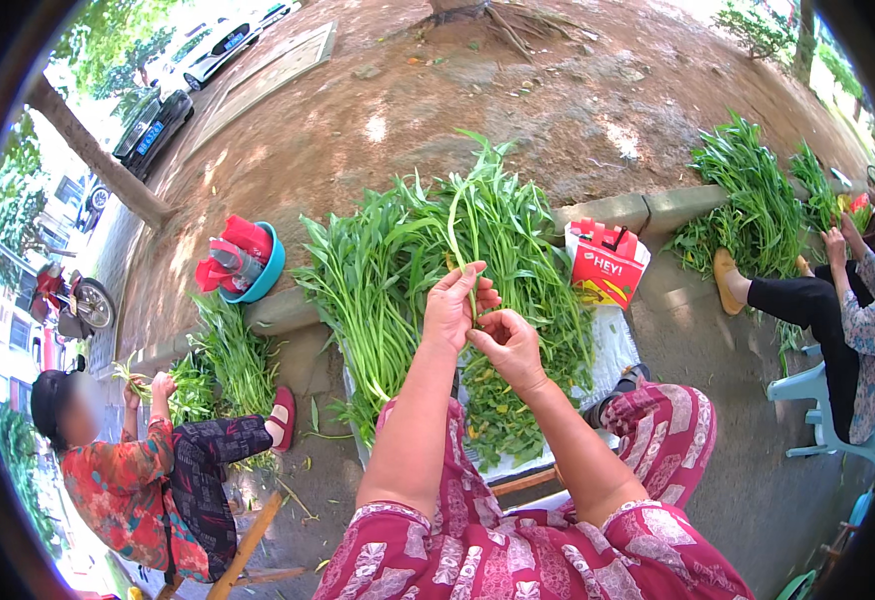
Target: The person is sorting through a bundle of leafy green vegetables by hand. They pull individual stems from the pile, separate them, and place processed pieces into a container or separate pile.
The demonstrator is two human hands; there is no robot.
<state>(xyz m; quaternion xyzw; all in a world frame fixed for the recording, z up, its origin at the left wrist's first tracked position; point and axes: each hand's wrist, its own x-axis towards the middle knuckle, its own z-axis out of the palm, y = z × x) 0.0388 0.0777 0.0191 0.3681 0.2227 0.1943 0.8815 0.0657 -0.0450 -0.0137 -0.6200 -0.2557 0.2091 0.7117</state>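
My left hand (454,304) is closed around a long green leafy stalk (453,225), whose leafy end points away from me. My right hand (509,349) pinches near the stalk's lower end with thumb and forefinger, close beside the left hand. Beyond and beneath both hands lies a large pile of long-stemmed leafy greens (377,300). Nearer my knees, a heap of loose leaves (505,420) lies on a white woven sheet (611,349).
A red and white bag (608,266) stands right of the pile. A teal basin (266,274) holding red bags is at left by the stone kerb (284,309). Seated people handle greens at the left (119,480) and right (869,315), with more greens (752,195) near the right one.
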